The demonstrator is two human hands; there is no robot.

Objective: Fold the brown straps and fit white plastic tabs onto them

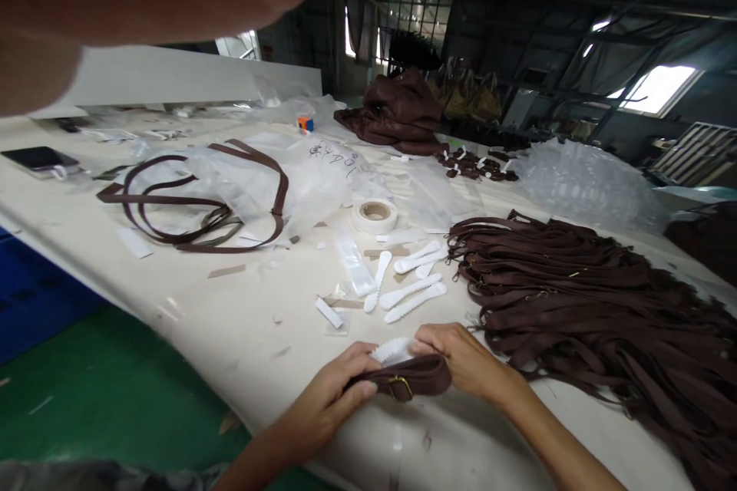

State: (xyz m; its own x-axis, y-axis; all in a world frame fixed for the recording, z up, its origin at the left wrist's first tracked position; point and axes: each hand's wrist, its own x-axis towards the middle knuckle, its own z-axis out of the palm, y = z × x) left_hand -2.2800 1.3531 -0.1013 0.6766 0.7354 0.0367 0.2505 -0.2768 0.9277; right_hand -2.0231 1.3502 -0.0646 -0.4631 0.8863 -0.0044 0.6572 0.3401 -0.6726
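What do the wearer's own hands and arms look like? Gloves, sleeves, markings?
Left hand and right hand: bare, no gloves, rings or wristwear visible. Right forearm uncovered as far as seen. Grey, mottled cloth by the left forearm, probably a sleeve. No markings discernible.

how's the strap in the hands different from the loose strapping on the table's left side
The held strap is folded into a compact bundle; the loose strapping spreads in wide loops.
The held strap sits between the left hand and right hand; the loose strapping lies on the table, partly over clear plastic.
Both are brown.
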